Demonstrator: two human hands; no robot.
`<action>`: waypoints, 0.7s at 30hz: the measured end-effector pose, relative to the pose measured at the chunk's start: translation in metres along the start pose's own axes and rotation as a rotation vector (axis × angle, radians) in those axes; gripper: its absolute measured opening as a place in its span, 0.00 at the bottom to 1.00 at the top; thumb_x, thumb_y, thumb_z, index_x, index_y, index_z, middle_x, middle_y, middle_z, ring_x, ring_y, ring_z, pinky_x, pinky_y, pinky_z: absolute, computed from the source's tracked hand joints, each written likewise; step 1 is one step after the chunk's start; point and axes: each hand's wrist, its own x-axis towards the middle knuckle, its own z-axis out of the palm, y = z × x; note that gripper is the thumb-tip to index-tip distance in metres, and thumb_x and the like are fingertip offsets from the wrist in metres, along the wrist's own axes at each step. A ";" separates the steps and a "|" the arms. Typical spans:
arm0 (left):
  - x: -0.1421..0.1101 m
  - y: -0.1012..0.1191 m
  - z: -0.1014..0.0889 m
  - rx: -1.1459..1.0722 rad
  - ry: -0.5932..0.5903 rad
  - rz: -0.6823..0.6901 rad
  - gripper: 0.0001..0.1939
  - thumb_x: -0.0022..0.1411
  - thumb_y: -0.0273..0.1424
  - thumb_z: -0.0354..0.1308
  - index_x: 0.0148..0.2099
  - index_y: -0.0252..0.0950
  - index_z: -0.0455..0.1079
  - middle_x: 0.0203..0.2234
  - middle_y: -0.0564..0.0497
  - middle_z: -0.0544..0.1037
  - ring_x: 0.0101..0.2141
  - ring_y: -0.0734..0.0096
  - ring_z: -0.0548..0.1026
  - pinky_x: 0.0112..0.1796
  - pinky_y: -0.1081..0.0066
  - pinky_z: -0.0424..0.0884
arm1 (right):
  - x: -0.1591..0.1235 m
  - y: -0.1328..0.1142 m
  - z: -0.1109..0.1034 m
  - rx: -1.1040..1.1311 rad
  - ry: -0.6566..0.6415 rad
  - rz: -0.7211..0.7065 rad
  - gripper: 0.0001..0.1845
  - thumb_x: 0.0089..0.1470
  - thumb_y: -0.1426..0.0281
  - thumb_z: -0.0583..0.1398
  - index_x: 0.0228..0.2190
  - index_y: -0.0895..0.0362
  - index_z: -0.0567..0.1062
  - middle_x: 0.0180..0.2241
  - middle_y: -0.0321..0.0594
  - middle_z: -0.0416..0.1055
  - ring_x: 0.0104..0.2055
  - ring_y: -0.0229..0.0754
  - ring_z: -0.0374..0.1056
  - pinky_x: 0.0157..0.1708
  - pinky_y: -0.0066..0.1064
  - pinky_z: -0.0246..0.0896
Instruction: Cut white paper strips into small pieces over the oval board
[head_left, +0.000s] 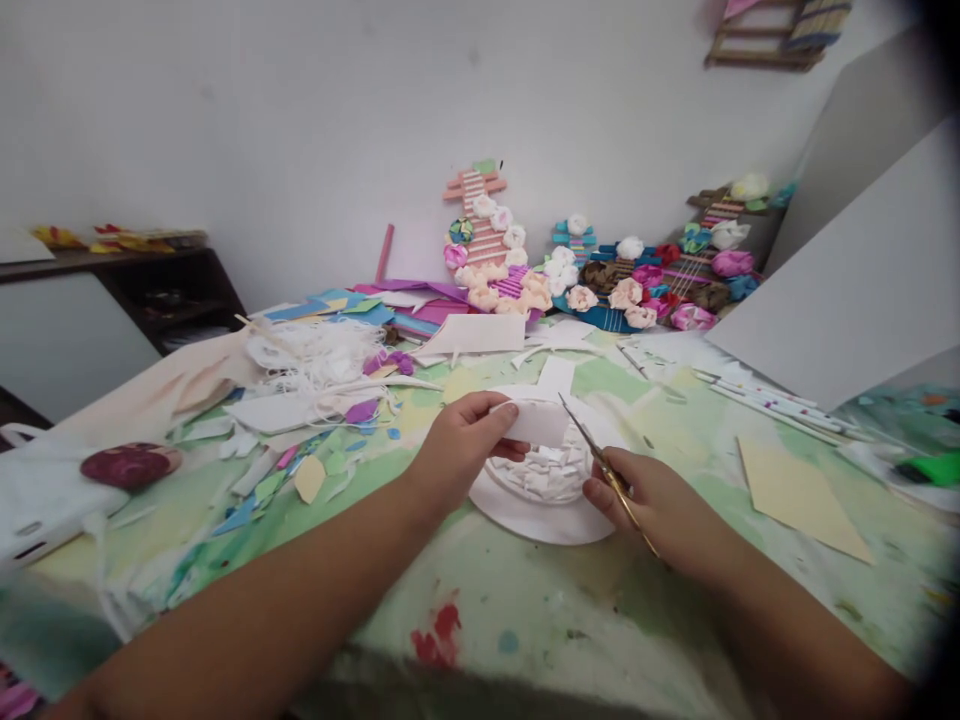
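Between the thumb and fingers of my left hand [472,440] is a piece of white paper [541,422]. My right hand [649,505] grips a pair of gold-handled scissors [611,470], whose blades point up and left beside the paper's right edge. Whether the blades touch the paper I cannot tell. Below both hands lies a round white cutout [551,525] with a narrow tab at its far side. Small white paper scraps [551,475] are heaped in its middle, partly hidden by my left hand and the paper.
Tangled white string [315,350] and coloured paper scraps cover the left side, near a white device [52,500] with a dark red oval object [131,465]. Guitar-shaped flower crafts [487,240] lean on the wall. A cream sheet [799,495] lies right, below a large white board [855,280].
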 end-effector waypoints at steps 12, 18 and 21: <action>-0.004 0.004 -0.003 0.262 -0.076 0.039 0.07 0.50 0.32 0.52 0.31 0.34 0.63 0.22 0.56 0.69 0.23 0.75 0.72 0.29 0.71 0.70 | 0.002 -0.002 0.000 -0.074 -0.031 0.075 0.18 0.45 0.55 0.50 0.17 0.56 0.59 0.19 0.35 0.62 0.22 0.36 0.56 0.20 0.26 0.45; -0.004 0.020 -0.015 0.959 -0.289 0.376 0.23 0.48 0.31 0.53 0.49 0.41 0.59 0.42 0.50 0.68 0.39 0.70 0.68 0.38 0.71 0.65 | 0.001 -0.004 0.000 -0.192 -0.063 0.060 0.19 0.45 0.54 0.49 0.16 0.56 0.61 0.18 0.36 0.63 0.20 0.36 0.56 0.18 0.26 0.42; -0.003 0.023 -0.019 1.093 -0.421 0.410 0.25 0.48 0.32 0.52 0.51 0.41 0.57 0.46 0.49 0.65 0.39 0.70 0.67 0.38 0.72 0.64 | -0.001 -0.006 0.001 -0.273 -0.046 0.063 0.20 0.44 0.52 0.49 0.16 0.55 0.62 0.18 0.37 0.64 0.20 0.37 0.56 0.17 0.26 0.42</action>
